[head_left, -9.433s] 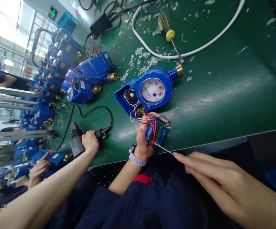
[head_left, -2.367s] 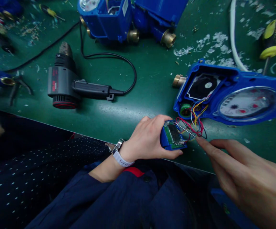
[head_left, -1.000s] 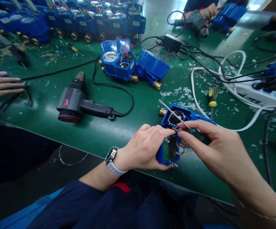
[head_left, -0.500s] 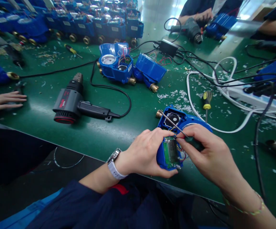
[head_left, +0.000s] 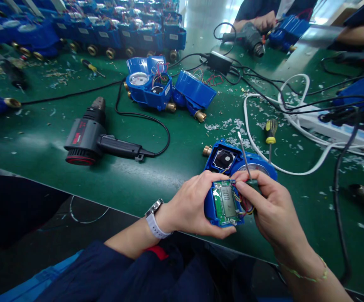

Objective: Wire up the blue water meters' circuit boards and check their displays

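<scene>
My left hand (head_left: 192,204) grips a small blue cover with a green circuit board and LCD (head_left: 225,203), held face up at the table's near edge. Coloured wires (head_left: 244,202) run from it to the blue water meter (head_left: 232,158) lying just behind. My right hand (head_left: 270,205) is closed on thin metal tweezers (head_left: 244,156), whose free end sticks up and away over the meter. Its fingertips press at the board's right side among the wires.
A black and red electric drill (head_left: 87,136) lies left on the green table (head_left: 175,176), cord looping right. Two more blue meters (head_left: 166,88) sit behind, a yellow screwdriver (head_left: 270,132) and white cable (head_left: 295,121) right. Rows of meters line the far left. Another person's hands (head_left: 263,21) work at the far side.
The tweezers swung from slanting left to pointing nearly straight up. The board turned face up toward me. The other person's hand at the left edge has gone from view.
</scene>
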`<action>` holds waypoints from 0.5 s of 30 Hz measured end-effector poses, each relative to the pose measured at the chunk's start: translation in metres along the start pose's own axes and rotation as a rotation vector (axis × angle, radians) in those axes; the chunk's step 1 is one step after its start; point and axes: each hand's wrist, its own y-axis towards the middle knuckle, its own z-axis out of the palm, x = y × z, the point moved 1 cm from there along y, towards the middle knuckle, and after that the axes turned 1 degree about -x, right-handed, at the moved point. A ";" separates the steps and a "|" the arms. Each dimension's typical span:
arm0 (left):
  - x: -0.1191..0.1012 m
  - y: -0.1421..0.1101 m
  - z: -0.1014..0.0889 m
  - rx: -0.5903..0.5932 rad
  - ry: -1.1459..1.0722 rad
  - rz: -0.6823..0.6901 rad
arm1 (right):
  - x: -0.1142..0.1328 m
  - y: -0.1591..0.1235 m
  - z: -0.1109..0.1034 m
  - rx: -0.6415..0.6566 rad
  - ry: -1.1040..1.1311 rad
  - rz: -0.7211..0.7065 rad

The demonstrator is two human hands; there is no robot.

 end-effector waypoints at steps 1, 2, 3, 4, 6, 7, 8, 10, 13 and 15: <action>0.000 0.000 0.001 -0.001 0.021 0.014 | 0.001 0.000 0.000 -0.001 -0.007 0.001; 0.000 -0.001 0.001 -0.001 0.046 0.028 | 0.002 -0.001 0.000 -0.004 -0.032 -0.012; -0.001 -0.001 0.002 0.000 0.072 0.041 | 0.004 -0.001 0.001 -0.009 -0.066 -0.037; -0.001 -0.001 0.002 0.003 0.097 0.053 | 0.006 -0.001 0.001 -0.016 -0.100 -0.067; -0.002 0.000 0.002 0.006 0.137 0.077 | 0.010 0.000 0.001 -0.034 -0.158 -0.114; -0.003 0.000 0.002 0.005 0.149 0.089 | 0.011 0.001 0.002 -0.042 -0.184 -0.124; -0.003 0.001 0.002 0.004 0.156 0.100 | 0.012 0.003 0.002 -0.046 -0.203 -0.127; -0.003 0.001 0.002 -0.003 0.157 0.115 | 0.013 0.006 0.003 -0.041 -0.210 -0.118; -0.002 0.000 0.003 -0.008 0.142 0.110 | 0.014 0.009 0.003 -0.009 -0.166 -0.107; -0.001 0.000 0.003 0.004 0.135 0.097 | 0.014 0.009 0.003 -0.006 -0.154 -0.103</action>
